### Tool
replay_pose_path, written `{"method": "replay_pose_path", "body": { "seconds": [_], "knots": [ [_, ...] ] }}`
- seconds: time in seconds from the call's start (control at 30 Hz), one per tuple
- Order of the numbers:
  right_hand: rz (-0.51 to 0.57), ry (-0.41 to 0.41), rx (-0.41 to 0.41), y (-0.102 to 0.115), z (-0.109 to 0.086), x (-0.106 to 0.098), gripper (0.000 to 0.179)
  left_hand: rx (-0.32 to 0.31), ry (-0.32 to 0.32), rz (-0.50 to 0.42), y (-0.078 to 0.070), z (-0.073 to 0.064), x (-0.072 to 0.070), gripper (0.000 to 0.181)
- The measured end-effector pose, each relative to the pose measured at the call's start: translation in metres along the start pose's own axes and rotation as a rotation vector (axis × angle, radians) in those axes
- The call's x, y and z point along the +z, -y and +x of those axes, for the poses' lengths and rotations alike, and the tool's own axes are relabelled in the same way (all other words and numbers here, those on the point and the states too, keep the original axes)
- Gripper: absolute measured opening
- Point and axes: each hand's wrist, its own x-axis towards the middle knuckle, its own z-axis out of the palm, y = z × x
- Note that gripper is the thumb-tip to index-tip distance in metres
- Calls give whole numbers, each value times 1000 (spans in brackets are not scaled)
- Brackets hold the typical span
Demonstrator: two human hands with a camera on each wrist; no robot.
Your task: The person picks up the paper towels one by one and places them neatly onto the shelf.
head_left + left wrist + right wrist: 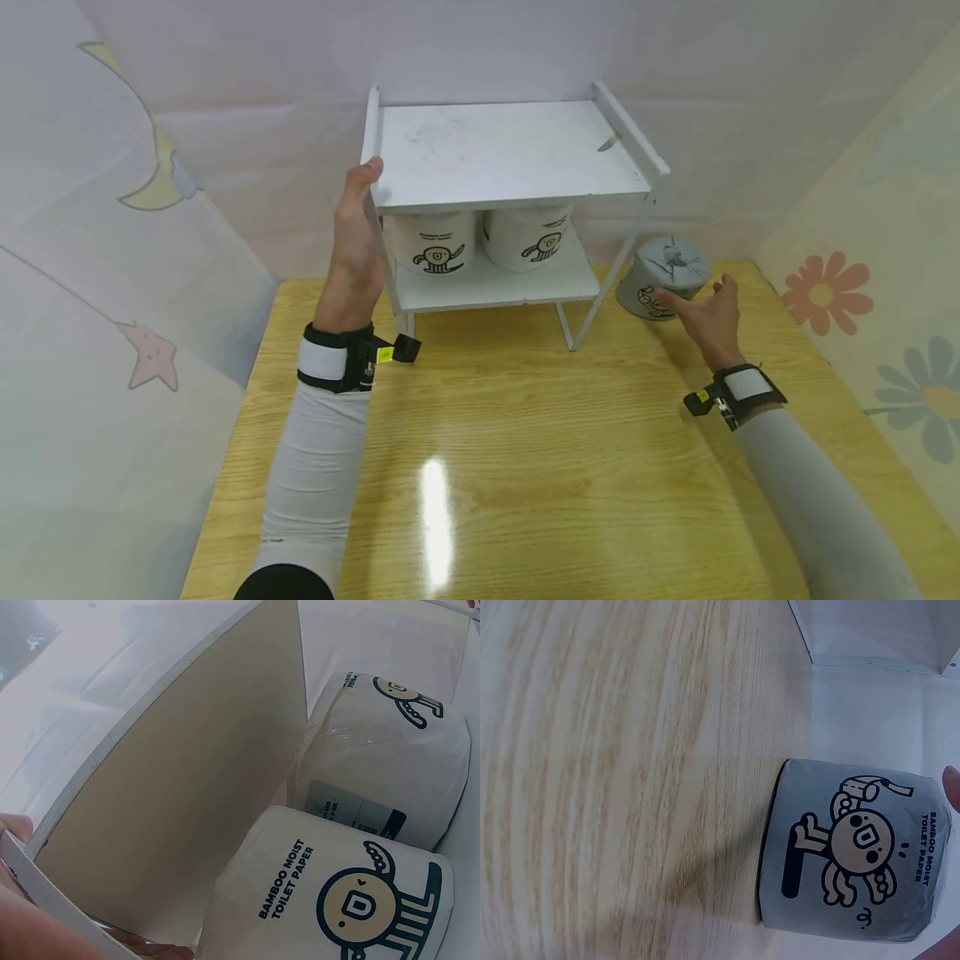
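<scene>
My left hand [356, 250] grips the left side of a white two-tier shelf rack [510, 154], thumb up on the side rail. In the left wrist view, fingertips show under the upper board. Two white-wrapped toilet paper rolls, one on the left [435, 242] and one on the right [528, 237], stand on the lower shelf. A grey-wrapped toilet paper roll [663, 277] with a twisted top stands on the table right of the rack. My right hand [712, 323] is at this roll with thumb and fingers spread, thumb near its front, fingers by its right side.
The rack stands on a wood-grain table [525, 450] against a pale back wall [480, 50]. A side wall with flower prints [821, 294] borders the table on the right. Another, with a moon and star print [152, 357], borders it on the left.
</scene>
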Motion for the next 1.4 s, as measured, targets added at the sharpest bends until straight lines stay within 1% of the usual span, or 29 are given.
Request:
{"method": "replay_pose_path", "body": {
  "seconds": [0.17, 0.33, 0.47, 0.63, 0.73, 1.0, 1.27, 1.4],
  "knots": [
    [-7, -7, 1, 1, 3, 4, 128, -20, -13, 0, 0, 0, -1, 76],
    [1, 0, -3, 2, 6, 7, 129, -33, -34, 8, 0, 0, -2, 75],
    [12, -2, 1, 2, 9, 9, 130, -44, -37, 15, 1, -1, -2, 77],
    [25, -6, 12, 0, 12, 10, 129, -55, -22, 23, 0, -1, -1, 80],
    [34, -12, 7, 0, 13, 12, 127, -54, -19, 22, 0, -1, 0, 80],
    [67, -40, -51, 1, 20, 17, 115, -47, -33, 0, 0, 0, 0, 83],
    [79, -55, -40, 1, 28, 23, 118, -35, -40, -9, 1, 0, 0, 82],
    [92, -59, -26, 1, 29, 26, 120, -29, -40, -3, 0, 0, -1, 77]
  ]
}}
